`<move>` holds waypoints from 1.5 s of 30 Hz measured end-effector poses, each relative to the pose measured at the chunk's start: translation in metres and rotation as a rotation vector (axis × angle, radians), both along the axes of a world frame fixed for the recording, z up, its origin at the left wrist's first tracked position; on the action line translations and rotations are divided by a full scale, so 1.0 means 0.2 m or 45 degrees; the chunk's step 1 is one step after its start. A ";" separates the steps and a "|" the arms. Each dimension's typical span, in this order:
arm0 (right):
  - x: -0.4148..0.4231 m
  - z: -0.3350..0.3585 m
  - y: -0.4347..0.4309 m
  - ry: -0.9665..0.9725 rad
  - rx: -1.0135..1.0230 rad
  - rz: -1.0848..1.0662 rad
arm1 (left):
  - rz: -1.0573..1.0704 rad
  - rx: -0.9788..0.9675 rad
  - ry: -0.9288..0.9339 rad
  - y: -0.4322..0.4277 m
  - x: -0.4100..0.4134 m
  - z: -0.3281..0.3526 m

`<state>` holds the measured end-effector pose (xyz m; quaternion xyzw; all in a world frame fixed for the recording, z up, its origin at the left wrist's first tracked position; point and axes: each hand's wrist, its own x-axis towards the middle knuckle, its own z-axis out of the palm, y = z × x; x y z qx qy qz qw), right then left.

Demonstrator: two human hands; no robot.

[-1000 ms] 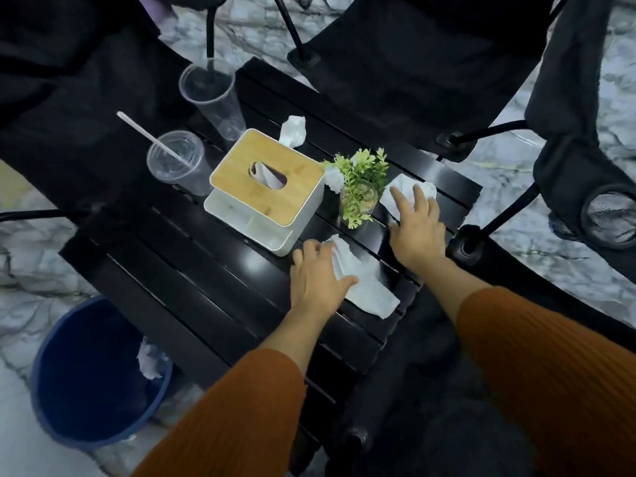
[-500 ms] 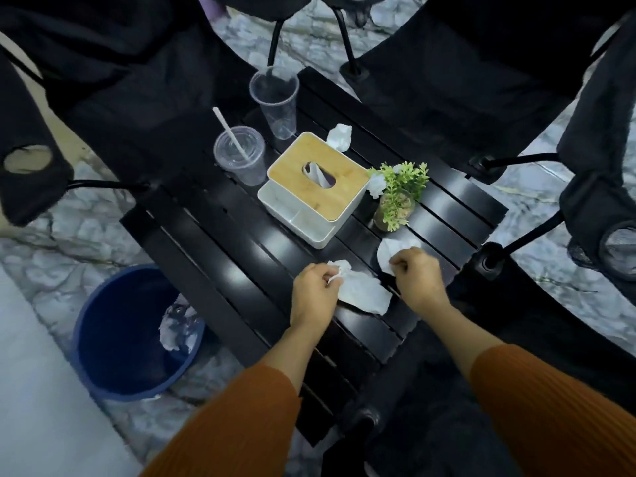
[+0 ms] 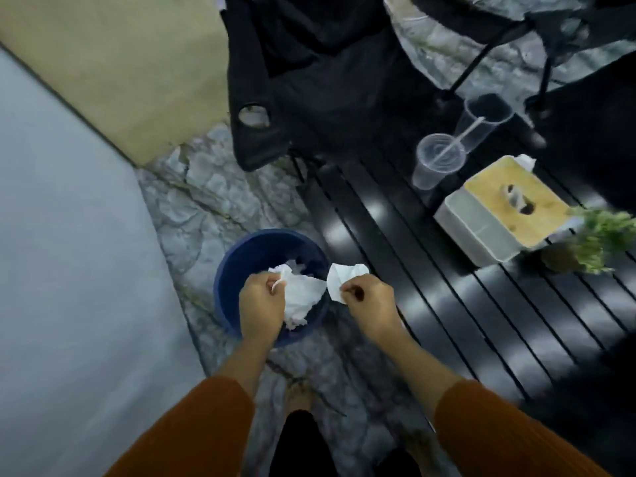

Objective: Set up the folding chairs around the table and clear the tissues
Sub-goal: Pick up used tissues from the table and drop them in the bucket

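Both hands are out over the blue bin (image 3: 227,287) on the floor, each clamped on a tissue. Left hand (image 3: 261,306) is fisted w/ a big crumpled tissue (image 3: 303,297) hanging off it, right above the bin opening. Right hand (image 3: 370,304) is pinching a smaller tissue (image 3: 342,275), sitting just past the bin's right rim, btw the bin and the tabletop (image 3: 447,297) edge. There's already some white tissue inside the bin, partly hidden behind the left hand's one, so can't tell how much.

Orange sleeves on both arms, bare feet visible on the marble-ish floor at the bottom.

Tabletop is black slats, off to the right. On it: tissue box (image 3: 495,222) w/ a wood lid, a tissue poking up through the slot, and another scrap of tissue (image 3: 525,160) just behind the box at the far corner. Two clear plastic cups near the far end: short cup (image 3: 435,163) w/ a straw, tall cup (image 3: 483,122) right behind it. Small green plant (image 3: 595,242) just beside the box on the right, kinda blurry.

Black folding chair (image 3: 309,80) is opened up at the far-left end of the tabletop, cup holder hole showing in its armrest. Another chair (image 3: 585,98) sits at the far right, mostly cut off.
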<state>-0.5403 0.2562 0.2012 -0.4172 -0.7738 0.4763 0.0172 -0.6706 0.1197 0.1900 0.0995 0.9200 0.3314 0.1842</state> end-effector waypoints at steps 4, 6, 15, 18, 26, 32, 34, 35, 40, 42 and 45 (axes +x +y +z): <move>-0.33 -0.16 -0.25 0.001 -0.079 0.013 | 0.079 0.003 -0.022 -0.22 -0.27 -0.13; -0.44 -0.27 -0.33 -0.041 -0.125 -0.024 | 0.056 -0.039 -0.023 -0.28 -0.35 -0.23; -0.59 -0.53 -0.34 -0.388 -0.389 0.203 | -0.471 -0.452 -0.416 -0.34 -0.51 -0.62; -0.57 -0.43 -0.27 -0.432 -0.385 0.159 | -0.449 -0.407 -0.393 -0.31 -0.56 -0.56; -0.37 0.04 0.03 -0.373 -0.215 -0.074 | -0.661 -0.224 -0.336 0.11 -0.51 -0.04; -0.11 0.42 0.39 -0.151 -0.006 -0.304 | -0.900 0.086 -0.270 0.71 -0.15 0.33; 0.00 0.51 0.53 -0.110 0.067 -0.390 | -0.994 0.169 -0.261 0.91 0.00 0.43; 0.06 0.55 0.61 -0.071 0.101 -0.456 | -1.039 0.201 -0.266 1.01 0.07 0.48; 0.36 0.69 1.05 0.009 0.291 -0.810 | -1.244 0.326 -0.196 1.49 0.34 0.63; 0.48 0.69 1.23 -0.004 0.328 -0.921 | -1.299 0.330 -0.136 1.69 0.42 0.63; 0.62 0.63 1.47 -0.030 0.360 -1.057 | -1.347 0.286 -0.080 1.97 0.51 0.60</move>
